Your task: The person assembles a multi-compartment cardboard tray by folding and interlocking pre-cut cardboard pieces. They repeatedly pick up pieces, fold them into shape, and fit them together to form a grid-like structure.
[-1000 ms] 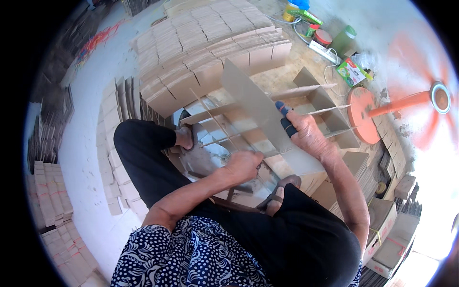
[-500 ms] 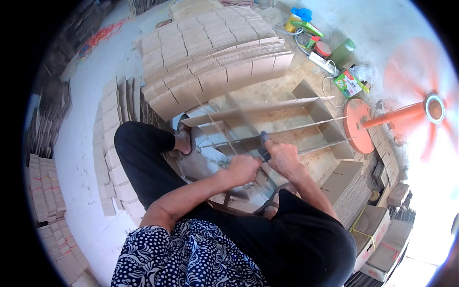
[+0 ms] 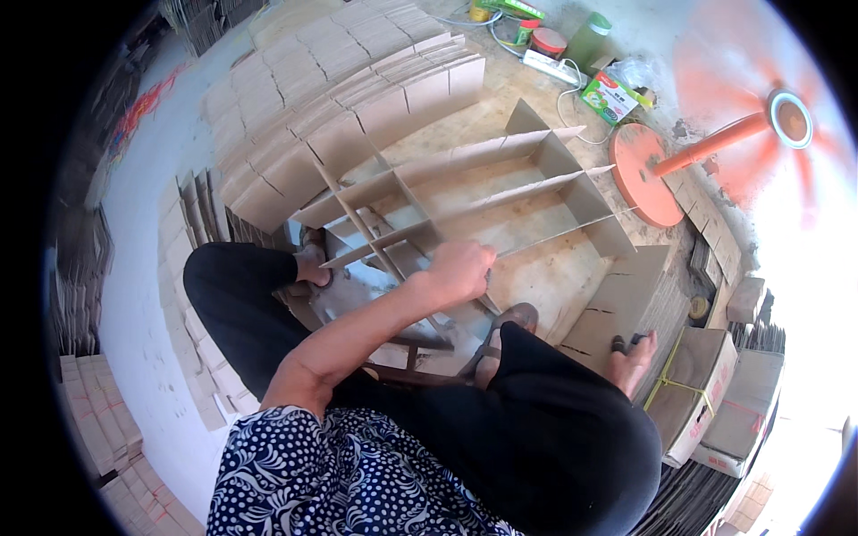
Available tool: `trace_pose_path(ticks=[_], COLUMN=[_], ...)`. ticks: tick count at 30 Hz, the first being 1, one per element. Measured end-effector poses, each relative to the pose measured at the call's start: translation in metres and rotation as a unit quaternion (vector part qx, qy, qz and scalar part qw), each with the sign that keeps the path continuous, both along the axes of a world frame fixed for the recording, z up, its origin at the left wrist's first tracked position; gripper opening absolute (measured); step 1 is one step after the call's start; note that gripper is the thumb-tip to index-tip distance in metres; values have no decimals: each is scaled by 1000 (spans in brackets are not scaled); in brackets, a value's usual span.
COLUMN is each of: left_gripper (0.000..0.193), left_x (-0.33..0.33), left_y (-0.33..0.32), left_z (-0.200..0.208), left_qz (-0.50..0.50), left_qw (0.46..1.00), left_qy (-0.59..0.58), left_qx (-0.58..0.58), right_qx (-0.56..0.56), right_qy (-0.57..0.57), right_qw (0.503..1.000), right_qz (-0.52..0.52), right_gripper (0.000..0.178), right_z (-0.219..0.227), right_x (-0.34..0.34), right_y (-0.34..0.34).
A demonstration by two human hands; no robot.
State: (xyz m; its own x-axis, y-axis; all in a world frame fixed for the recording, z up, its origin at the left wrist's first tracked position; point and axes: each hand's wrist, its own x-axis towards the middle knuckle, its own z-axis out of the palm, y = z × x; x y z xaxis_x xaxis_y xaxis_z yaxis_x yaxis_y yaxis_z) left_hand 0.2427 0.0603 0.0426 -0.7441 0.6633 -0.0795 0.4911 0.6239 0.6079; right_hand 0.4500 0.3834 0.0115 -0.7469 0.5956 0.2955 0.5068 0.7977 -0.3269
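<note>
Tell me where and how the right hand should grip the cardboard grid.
On the grid, probably the right-end cross strip, between two joints, from above: it stands on edge, leaving its thin upper rim free for the right hand to pinch, clear of the left hand.

The cardboard divider [image 3: 500, 202] is tan, fan [image 3: 715, 145] orange, shirt [image 3: 344, 473] white-dotted navy.

Printed lettering stood on the green-and-white box [image 3: 611, 96] and red marks on the string-tied carton [image 3: 695, 380], too small to read.
</note>
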Motion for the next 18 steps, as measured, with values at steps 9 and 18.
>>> trace_pose_path(ticks=[9, 18], left_gripper=[19, 19], left_x=[13, 17], left_y=[-30, -21], left_z=[-3, -10], left_qz=[-8, 28], left_qw=[997, 999], left_qy=[9, 4], left_qx=[-73, -42], right_qx=[-253, -269], right_qy=[172, 17], right_qw=[952, 875], right_qz=[15, 403], right_gripper=[14, 43], right_z=[90, 126], right_x=[-43, -187], right_y=[1, -93])
